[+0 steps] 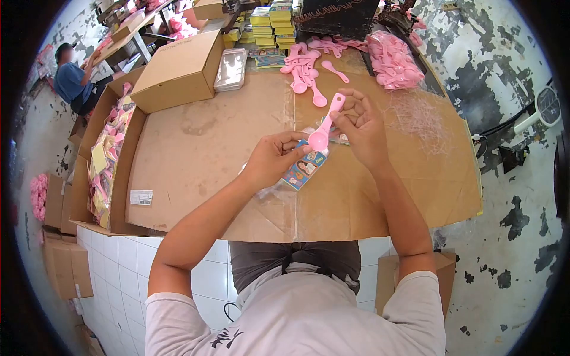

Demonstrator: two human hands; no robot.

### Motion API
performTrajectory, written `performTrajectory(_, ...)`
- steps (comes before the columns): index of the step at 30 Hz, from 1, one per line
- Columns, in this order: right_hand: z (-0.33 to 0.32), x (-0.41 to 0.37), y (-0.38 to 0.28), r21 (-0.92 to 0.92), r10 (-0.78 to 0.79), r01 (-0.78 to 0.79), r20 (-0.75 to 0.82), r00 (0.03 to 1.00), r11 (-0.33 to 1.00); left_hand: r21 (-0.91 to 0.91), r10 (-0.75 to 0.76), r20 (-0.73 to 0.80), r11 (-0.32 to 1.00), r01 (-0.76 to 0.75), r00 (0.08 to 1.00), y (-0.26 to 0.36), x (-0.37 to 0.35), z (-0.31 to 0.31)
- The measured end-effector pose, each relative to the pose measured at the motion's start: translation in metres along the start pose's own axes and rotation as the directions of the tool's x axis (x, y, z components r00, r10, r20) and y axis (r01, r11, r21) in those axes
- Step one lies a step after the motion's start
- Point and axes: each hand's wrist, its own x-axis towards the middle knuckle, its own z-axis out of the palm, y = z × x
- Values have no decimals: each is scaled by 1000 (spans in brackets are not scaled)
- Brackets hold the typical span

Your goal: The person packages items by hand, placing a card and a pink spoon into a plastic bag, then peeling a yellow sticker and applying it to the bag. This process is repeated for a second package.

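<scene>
A pink measuring spoon (327,123) is held slantwise over the table, its round bowl toward me. My right hand (363,127) pinches its upper handle between thumb and fingers. At the bowl's left edge, my left hand (274,159) is closed, thumb and fingertips on the spoon. Just beneath lies a blue printed card (304,170) with pictures on it, and clear plastic bags (274,191) show around and under my left hand. More pink spoons (304,65) are heaped farther back, and a single spoon (336,72) lies beside that heap.
A box of packed spoons (105,160) stands along the left edge, next to a closed carton (177,71) and clear bags (231,69). Stacked cards (261,26) and a bagged pile of spoons (394,62) are at the back. Plastic strands (418,118) lie right. A person (74,80) sits far left.
</scene>
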Motion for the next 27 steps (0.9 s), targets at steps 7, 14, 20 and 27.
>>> performTrajectory(7,-16,-7,27,-112,-4,32,238,971,993,-168,53,-14,984,-55,998,-5,3,2)
performTrajectory(14,-13,-1,-23,-174,-111,205,436,893,963,-159,28,146,987,-4,989,9,-3,-3)
performTrajectory(20,-5,3,-91,-498,-219,575,602,768,649,-197,218,111,961,-194,970,16,-5,-2)
performTrajectory(27,0,-3,-102,-674,-194,480,457,868,562,170,391,77,901,-399,917,38,-22,10)
